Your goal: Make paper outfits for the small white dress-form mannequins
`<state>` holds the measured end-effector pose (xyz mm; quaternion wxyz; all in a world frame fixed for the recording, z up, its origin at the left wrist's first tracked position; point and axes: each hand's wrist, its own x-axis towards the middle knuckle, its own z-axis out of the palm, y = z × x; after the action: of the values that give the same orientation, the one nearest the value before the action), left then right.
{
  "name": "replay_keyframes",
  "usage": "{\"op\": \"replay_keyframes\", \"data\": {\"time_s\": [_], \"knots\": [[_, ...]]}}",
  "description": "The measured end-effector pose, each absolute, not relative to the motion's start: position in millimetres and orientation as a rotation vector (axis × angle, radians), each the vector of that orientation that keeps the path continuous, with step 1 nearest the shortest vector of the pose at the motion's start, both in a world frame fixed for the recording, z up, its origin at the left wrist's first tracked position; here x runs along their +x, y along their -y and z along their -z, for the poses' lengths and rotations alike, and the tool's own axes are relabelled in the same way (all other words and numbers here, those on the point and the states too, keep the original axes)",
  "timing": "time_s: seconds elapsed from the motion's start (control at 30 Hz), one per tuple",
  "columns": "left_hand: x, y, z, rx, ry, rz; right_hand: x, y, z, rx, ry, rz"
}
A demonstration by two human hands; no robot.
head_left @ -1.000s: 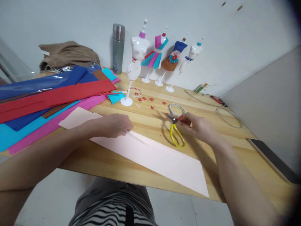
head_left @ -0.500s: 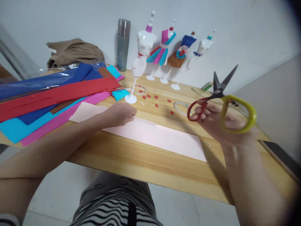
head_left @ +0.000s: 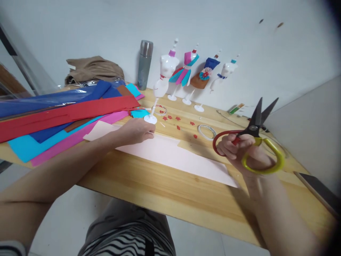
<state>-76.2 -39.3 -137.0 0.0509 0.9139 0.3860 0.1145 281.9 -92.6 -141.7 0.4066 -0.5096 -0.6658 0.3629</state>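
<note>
A long pale pink sheet (head_left: 170,153) lies across the wooden table (head_left: 149,181). My left hand (head_left: 137,132) is closed at the sheet's upper edge, its fingers curled down and touching the sheet; whether they pinch it is hidden. Above the table on the right, my right hand (head_left: 238,149) holds scissors (head_left: 254,128) with one red and one yellow handle. Their dark blades are apart and point up, away from the sheet. Right behind my left hand stands a white mannequin (head_left: 161,87) on a round base.
Three more small mannequins (head_left: 205,73) and a grey flask (head_left: 145,64) stand by the wall. Coloured sheets (head_left: 71,110) are piled left, below brown cloth (head_left: 96,69). Small red flowers (head_left: 178,118) and a tape ring (head_left: 206,132) lie mid-table. A phone-like dark slab (head_left: 317,190) sits right.
The view has shifted, so the table items sit lower. My right hand has turned and lowered the scissors a little, and its fingers curl more around the handles. My left hand stays on the sheet.
</note>
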Motion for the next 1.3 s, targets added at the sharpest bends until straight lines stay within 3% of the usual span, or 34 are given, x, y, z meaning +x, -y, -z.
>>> {"op": "replay_keyframes", "data": {"time_s": [0.2, 0.43, 0.8, 1.3], "knots": [[-86.6, 30.3, 130.0, 2.594, -1.115, -0.189, 270.2, 95.1, 133.2, -1.06, 1.315, -1.159], [-110.4, 16.3, 123.1, 2.394, -0.94, 0.062, 275.3, 89.3, 135.7, -1.121, 1.281, -1.152], [-121.4, 12.5, 103.6, 2.35, -0.959, 0.004, 292.5, 84.0, 144.5, -0.806, 1.361, -1.098], [-123.6, 10.3, 106.3, 2.403, -0.93, 0.044, 289.4, 95.5, 133.8, -1.418, 2.058, -0.888]]}}
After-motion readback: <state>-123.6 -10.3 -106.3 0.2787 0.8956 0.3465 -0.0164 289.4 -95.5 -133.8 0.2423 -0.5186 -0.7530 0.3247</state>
